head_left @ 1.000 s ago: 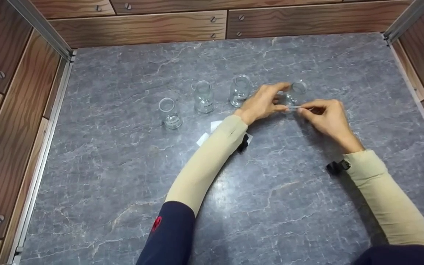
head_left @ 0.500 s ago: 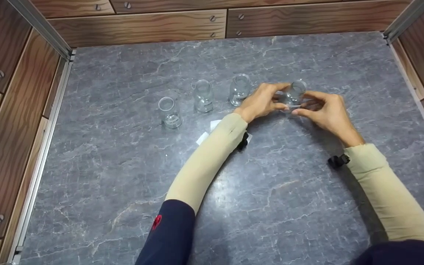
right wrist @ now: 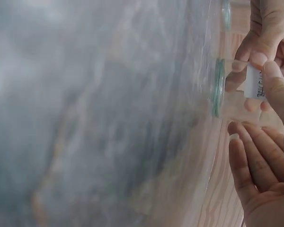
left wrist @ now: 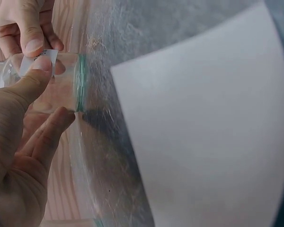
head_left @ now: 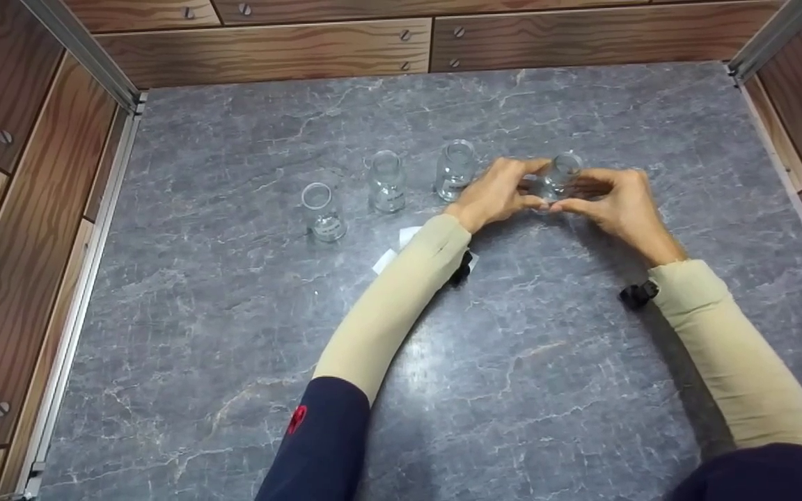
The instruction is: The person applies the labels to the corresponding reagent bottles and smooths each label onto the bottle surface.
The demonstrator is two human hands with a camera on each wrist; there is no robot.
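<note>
A clear glass bottle (head_left: pixel 560 179) stands upright on the marbled table between the two hands. From its left side, my left hand (head_left: pixel 495 195) grips it, thumb in front and fingers behind. My right hand (head_left: pixel 624 209) wraps the other side, its fingers reaching round the back. Both thumbs press a small white label (left wrist: pixel 48 58) against the front of the glass, tip beside tip. Dark lettering shows on this label in the right wrist view, partly covered by the right thumb (right wrist: pixel 277 90). The bottle's greenish base (right wrist: pixel 218 89) rests at the table surface.
Three more glass bottles stand to the left: a near one (head_left: pixel 455 174), a middle one (head_left: pixel 387 184) and a far-left one (head_left: pixel 324 216), with labels on their fronts. White paper pieces (head_left: pixel 411 236) lie partly under the left forearm. Wood-patterned walls (head_left: pixel 262 52) enclose the table.
The right hand has moved forward and closed round the bottle's right side. The label, earlier held flat in front between both hands, now lies against the glass. The left hand has barely moved.
</note>
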